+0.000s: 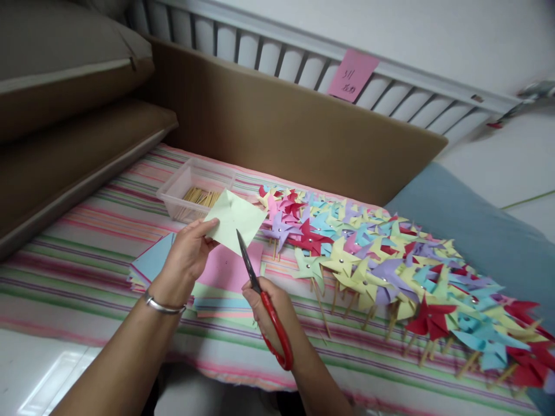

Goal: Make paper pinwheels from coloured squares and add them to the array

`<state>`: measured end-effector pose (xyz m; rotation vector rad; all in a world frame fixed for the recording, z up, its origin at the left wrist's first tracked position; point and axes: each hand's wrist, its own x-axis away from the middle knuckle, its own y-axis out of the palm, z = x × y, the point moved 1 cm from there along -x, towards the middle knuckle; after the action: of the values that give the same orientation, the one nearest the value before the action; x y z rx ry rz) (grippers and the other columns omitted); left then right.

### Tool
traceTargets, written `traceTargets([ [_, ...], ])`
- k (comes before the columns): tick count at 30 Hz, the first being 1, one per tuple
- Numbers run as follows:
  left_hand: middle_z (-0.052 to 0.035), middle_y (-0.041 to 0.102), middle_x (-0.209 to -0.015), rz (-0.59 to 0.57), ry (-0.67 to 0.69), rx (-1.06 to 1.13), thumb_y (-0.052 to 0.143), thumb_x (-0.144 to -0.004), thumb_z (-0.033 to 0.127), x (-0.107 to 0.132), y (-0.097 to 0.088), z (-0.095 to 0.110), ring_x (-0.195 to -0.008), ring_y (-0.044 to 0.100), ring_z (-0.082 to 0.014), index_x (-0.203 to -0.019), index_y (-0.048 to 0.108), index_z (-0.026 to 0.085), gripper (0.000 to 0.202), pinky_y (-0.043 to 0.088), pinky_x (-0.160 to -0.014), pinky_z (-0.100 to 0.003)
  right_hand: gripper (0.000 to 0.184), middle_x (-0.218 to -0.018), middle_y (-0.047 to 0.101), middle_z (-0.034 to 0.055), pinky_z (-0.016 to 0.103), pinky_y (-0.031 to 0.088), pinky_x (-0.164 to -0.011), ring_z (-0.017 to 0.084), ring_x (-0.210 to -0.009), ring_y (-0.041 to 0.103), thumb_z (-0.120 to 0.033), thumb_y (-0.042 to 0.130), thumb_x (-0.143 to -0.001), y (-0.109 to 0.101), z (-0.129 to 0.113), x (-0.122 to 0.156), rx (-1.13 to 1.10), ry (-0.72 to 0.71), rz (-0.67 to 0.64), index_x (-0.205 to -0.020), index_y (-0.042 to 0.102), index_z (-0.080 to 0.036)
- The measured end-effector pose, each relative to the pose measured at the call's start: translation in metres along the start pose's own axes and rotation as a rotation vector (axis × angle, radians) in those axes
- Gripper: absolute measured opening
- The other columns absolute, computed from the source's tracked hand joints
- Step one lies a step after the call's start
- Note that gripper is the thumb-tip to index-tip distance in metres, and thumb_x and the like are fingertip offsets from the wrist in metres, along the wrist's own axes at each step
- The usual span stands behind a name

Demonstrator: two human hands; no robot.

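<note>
My left hand [191, 249] pinches a pale green paper square [243, 218] by its left corner, holding it above the striped cloth. In my right hand [274, 315] is a pair of scissors [255, 283] with red handles and dark blades. The blades lie over the square's lower edge, their tip pointing toward its middle; I cannot tell whether the paper is between them. Beneath my hands sits a stack of coloured paper with a pink sheet [228, 268] on top. A second paper stack [154, 257], light blue on top, is partly hidden behind my left forearm.
Many paper pinwheels [342, 263] on sticks cover the right side of the striped cloth [87, 254]. A clear plastic box [173, 188] holding thin wooden sticks stands behind my left hand. Brown cushions [78, 133], a brown board [277, 121] and a white radiator [247, 49] border the area.
</note>
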<state>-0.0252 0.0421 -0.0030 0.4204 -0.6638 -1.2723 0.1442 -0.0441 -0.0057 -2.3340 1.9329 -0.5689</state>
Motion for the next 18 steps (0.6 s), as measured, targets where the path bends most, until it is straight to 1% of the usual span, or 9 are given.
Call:
traceTargets([
  [4,-0.0054,0.07,-0.07,-0.111,-0.028,-0.173,0.078,-0.057,0.019,-0.003,-0.009,0.015,-0.058,0.06,-0.0129,-0.073,0.07,0.012,0.019,0.044,-0.053,-0.022,0.023,-0.053,0.043,-0.0054,0.022,0.035,-0.05,0.01,-0.05,0.041,-0.041,0.059,-0.077,-0.004,0.002,-0.003,0.109,-0.022,0.011,-0.081,0.059,-0.018],
  [6,-0.0061,0.069,-0.066,-0.146,-0.031,-0.239,0.08,-0.056,0.022,-0.005,-0.014,0.023,-0.054,0.059,-0.014,-0.071,0.071,0.012,0.02,0.042,-0.05,-0.024,0.024,-0.051,0.042,-0.0059,0.022,0.036,-0.052,0.011,-0.05,0.041,-0.041,0.061,-0.077,-0.006,0.002,-0.003,0.165,-0.053,0.008,-0.083,0.06,-0.018],
  [8,-0.0085,0.069,-0.064,-0.167,-0.052,-0.291,0.081,-0.056,0.024,-0.007,-0.017,0.029,-0.053,0.06,-0.0167,-0.07,0.072,0.011,0.021,0.042,-0.05,-0.026,0.025,-0.05,0.041,-0.0063,0.023,0.036,-0.053,0.011,-0.049,0.04,-0.042,0.062,-0.076,-0.009,0.001,-0.002,0.23,-0.091,0.0,-0.084,0.062,-0.019],
  [10,-0.0124,0.071,-0.067,-0.186,-0.09,-0.344,0.082,-0.056,0.025,-0.008,-0.021,0.032,-0.054,0.062,-0.0194,-0.072,0.073,0.01,0.023,0.044,-0.051,-0.028,0.025,-0.051,0.043,-0.0057,0.023,0.036,-0.054,0.011,-0.05,0.04,-0.043,0.063,-0.076,-0.011,0.002,-0.002,0.306,-0.127,-0.03,-0.084,0.062,-0.019],
  [12,-0.0148,0.072,-0.072,-0.197,-0.122,-0.385,0.082,-0.055,0.024,-0.006,-0.023,0.034,-0.055,0.064,-0.0212,-0.073,0.074,0.011,0.024,0.046,-0.053,-0.029,0.026,-0.055,0.049,-0.0036,0.023,0.035,-0.054,0.012,-0.053,0.043,-0.044,0.063,-0.077,-0.012,0.002,-0.001,0.375,-0.171,-0.079,-0.086,0.063,-0.019],
  [15,-0.0148,0.073,-0.074,-0.204,-0.145,-0.408,0.083,-0.051,0.02,-0.003,-0.025,0.036,-0.057,0.065,-0.0232,-0.074,0.075,0.012,0.025,0.049,-0.053,-0.031,0.027,-0.061,0.055,-0.0009,0.023,0.035,-0.054,0.013,-0.055,0.045,-0.046,0.061,-0.079,-0.012,0.004,-0.001,0.444,-0.228,-0.14,-0.089,0.062,-0.02],
  [16,-0.0144,0.073,-0.073,-0.191,-0.146,-0.403,0.083,-0.05,0.02,-0.003,-0.025,0.036,-0.057,0.065,-0.0236,-0.074,0.074,0.013,0.026,0.049,-0.053,-0.031,0.026,-0.062,0.055,-0.0007,0.024,0.034,-0.054,0.013,-0.055,0.045,-0.044,0.06,-0.081,-0.013,0.005,-0.002,0.47,-0.237,-0.143,-0.089,0.061,-0.02],
  [18,-0.0138,0.073,-0.073,-0.133,-0.128,-0.374,0.082,-0.049,0.018,-0.002,-0.025,0.038,-0.055,0.065,-0.0235,-0.075,0.074,0.013,0.028,0.05,-0.05,-0.031,0.018,-0.063,0.055,-0.0006,0.024,0.033,-0.055,0.013,-0.056,0.045,-0.037,0.057,-0.083,-0.015,0.008,-0.003,0.53,-0.241,-0.151,-0.086,0.059,-0.019],
])
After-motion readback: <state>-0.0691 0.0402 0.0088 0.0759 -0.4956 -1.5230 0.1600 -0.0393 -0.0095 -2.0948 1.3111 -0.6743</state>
